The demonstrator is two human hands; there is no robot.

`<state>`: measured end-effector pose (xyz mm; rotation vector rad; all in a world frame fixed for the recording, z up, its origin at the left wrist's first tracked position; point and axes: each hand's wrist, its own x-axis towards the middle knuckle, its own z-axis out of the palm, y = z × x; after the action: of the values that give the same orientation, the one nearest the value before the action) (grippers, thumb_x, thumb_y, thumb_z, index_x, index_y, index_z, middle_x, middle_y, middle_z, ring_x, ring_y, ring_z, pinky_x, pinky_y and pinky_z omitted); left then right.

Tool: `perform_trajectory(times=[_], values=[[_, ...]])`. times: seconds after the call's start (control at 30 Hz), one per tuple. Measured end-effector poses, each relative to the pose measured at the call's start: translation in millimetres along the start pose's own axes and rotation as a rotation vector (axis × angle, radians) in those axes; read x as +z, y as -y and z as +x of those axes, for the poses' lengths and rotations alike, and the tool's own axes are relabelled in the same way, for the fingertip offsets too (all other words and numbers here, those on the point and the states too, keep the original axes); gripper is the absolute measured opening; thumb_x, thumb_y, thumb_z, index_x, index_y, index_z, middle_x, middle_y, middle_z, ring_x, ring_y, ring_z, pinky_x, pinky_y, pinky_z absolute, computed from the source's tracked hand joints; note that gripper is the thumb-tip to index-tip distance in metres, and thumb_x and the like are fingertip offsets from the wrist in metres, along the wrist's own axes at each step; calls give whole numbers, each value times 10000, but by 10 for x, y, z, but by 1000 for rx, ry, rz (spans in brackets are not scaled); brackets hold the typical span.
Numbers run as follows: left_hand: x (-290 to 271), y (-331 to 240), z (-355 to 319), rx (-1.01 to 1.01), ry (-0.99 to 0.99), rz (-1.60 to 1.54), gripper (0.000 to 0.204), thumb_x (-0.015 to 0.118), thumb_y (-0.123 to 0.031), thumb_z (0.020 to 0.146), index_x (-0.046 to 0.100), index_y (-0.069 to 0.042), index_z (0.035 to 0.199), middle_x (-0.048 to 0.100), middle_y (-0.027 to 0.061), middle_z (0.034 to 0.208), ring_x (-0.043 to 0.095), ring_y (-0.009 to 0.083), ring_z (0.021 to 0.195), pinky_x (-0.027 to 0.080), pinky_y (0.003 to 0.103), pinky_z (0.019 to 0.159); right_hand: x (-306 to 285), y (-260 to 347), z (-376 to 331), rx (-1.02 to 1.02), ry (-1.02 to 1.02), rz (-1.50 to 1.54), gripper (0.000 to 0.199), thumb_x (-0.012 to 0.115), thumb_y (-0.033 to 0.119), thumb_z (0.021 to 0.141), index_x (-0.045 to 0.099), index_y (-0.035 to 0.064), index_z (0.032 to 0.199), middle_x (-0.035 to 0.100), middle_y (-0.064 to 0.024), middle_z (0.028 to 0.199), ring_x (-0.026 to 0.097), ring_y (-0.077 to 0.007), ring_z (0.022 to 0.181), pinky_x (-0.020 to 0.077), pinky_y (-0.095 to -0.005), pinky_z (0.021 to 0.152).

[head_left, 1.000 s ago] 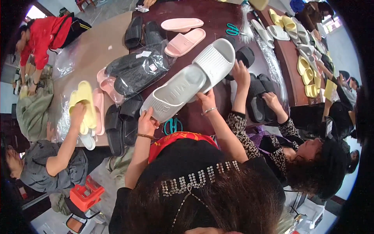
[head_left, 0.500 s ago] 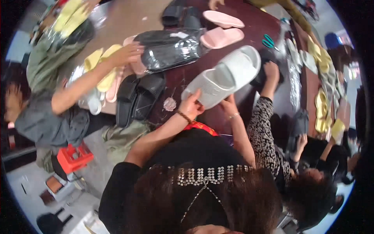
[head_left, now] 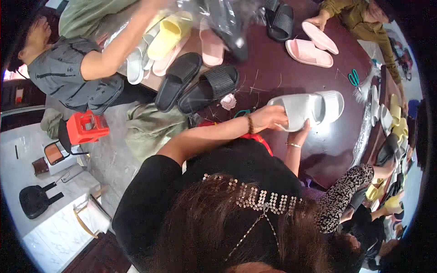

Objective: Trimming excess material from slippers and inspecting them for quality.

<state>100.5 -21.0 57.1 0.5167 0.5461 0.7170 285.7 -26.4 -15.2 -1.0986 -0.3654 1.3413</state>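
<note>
Over the near part of the dark red table (head_left: 268,82) I hold a pair of white slide slippers (head_left: 300,109), one partly behind the other. My left hand (head_left: 271,117) is closed on the heel end of the nearer slipper. My right hand (head_left: 298,134) grips it from the near side, with the thumb up against the slipper. To the left lies a pair of black slippers (head_left: 214,84). A crumpled pale scrap (head_left: 228,101) rests on the table close to my left forearm.
Pink slippers (head_left: 309,52) are at the far side, one lifted by a co-worker's hand (head_left: 317,22). Teal scissors (head_left: 353,77) and clear plastic wrap (head_left: 362,141) lie to the right. A co-worker's arm (head_left: 116,54) reaches across yellow slippers (head_left: 169,36). A red stool (head_left: 88,126) stands at left.
The view has shifted. My hands have turned the white slippers to a flatter, more sideways position. The left co-worker's dark plastic-wrapped bundle has moved away and blurs. At the far side, a pink slipper is lifted.
</note>
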Motion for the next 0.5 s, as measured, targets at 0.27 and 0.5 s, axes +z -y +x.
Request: perform_trajectory(times=[0.27,0.5], values=[[-1216,-324,-1208,648,-1367,1670,496,645,-181,637,487,-110,1101,511,130,1043,472,303,983,355,389,845,-697,834,-1,33,-327,-11,525,438,434,788,411,97,1190,465,-62,1177,457,-258,1065,387,-414,875],[-1722,-335,-1097,213,-1466,1308,548,664,-276,644,461,-240,1152,439,141,1074,406,331,1031,304,447,866,-1209,998,160,-41,-283,59,516,448,436,773,441,103,1167,497,-52,1142,482,-247,1036,399,-416,859]])
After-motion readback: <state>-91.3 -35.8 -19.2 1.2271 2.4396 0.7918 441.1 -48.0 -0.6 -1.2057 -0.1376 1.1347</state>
